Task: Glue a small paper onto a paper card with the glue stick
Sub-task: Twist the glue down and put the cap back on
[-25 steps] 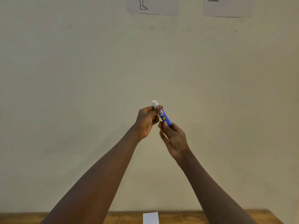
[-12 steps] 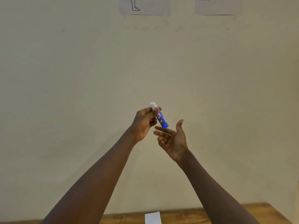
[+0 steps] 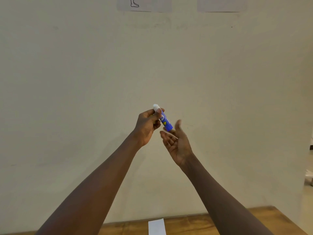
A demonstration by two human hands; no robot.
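Observation:
A blue glue stick with a white cap at its top is held up in front of the wall. My left hand grips it near the cap end, tilted with its base pointing down to the right. My right hand is just below the stick's base, palm up and fingers spread, holding nothing. A white paper lies on the wooden table at the bottom edge of the view, partly cut off.
A plain cream wall fills most of the view. Two sheets are pinned high on it, one with a drawn foot, the other to its right. Some pale objects show at the right edge.
A second ago my right hand gripped the stick's base; it has let go and opened. The view has tipped down a little, showing more of the table.

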